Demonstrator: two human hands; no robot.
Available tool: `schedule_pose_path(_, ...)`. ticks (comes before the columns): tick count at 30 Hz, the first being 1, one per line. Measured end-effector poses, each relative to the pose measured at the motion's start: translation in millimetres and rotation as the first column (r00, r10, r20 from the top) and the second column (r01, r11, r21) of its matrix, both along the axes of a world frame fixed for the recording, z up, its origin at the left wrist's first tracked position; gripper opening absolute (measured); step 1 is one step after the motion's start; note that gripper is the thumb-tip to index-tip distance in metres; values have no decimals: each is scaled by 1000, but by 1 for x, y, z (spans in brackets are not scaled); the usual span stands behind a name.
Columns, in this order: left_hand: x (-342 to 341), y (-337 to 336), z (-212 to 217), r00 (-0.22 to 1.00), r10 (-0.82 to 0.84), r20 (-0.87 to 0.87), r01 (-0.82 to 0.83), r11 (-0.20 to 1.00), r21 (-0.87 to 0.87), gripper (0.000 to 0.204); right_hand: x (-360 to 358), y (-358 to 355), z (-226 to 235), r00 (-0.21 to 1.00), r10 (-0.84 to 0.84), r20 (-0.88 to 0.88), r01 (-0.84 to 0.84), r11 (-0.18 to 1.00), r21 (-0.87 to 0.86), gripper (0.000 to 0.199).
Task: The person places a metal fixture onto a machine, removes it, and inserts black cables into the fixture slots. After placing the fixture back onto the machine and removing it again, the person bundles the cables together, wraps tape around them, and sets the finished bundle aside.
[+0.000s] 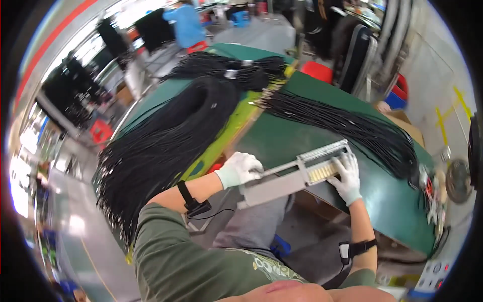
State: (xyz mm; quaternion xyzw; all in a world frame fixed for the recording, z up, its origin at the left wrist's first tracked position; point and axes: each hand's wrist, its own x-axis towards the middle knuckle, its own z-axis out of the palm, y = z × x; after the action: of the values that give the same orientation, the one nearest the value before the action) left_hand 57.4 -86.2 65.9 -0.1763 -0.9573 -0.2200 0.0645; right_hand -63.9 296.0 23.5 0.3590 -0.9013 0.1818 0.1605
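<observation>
A long pale-grey metal fixture [274, 192] lies slantwise across the near edge of the green table, over my lap. Toward its right end sits a row of small cream-coloured pieces [318, 174], with a slotted metal rail [327, 150] along the far side. My left hand [239, 170], in a white glove, has its fingers curled at the fixture's left part; the fingertips are partly hidden. Gloved too, my right hand [347, 178] grips the right end, its fingers bent over the edge beside the cream pieces.
Bundles of black cables [166, 133] cover the table's left side. Another cable bundle [337, 118] stretches across the green table [382, 211] to the right. A yellow-green strip [226, 136] divides them. Hand tools [433, 201] hang by the right wall. A person in blue [183, 22] is farther back.
</observation>
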Motion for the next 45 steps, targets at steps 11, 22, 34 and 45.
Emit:
schedule_pose_path(11, -43, -152, 78, 604, 719, -344, -786, 609, -106, 49, -7, 0, -16, 1000, -9, 7, 10, 988, -154, 65)
schedule_pose_path(22, -106, -196, 50, 637, 770, -44, -690, 594, 414, 63, -8, 2, -15, 996, 35, 77, -16, 970, -242, 48)
schedule_pose_path(34, -78, -192, 51, 870, 449, 202, -245, 38, 969, 26, -11, 6, -21, 995, 61, 75, -34, 948, -317, 41)
schedule_pose_path(45, -78, -187, 47, 845, 491, 214, -228, -32, 973, 26, -10, 6, -20, 995, 51, 83, -20, 941, -337, 39)
